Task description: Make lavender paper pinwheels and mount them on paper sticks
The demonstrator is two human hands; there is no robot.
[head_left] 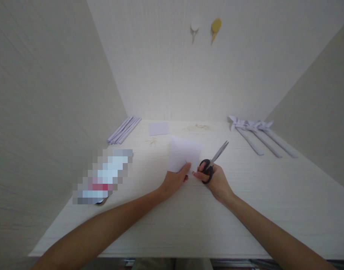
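Note:
A square sheet of white paper (184,152) is held at its near edge by my left hand (176,180), thumb on top and fingers underneath. A short dark line, perhaps a slit, shows in the paper near the thumb. Just to the right, my right hand (215,180) grips a pair of scissors (208,168) by the black handles. Their metal blades are together and point away to the upper right, apart from the paper. The right thumb and a fingertip are close to the paper's near right corner; whether they touch it I cannot tell.
Rolled white paper sticks (124,130) lie at the back left, with a small stack of paper (158,128) beside them. Three paper pinwheels on sticks (255,131) rest at the back right. A blurred phone-like object (107,176) is at left. Walls enclose the table (160,232).

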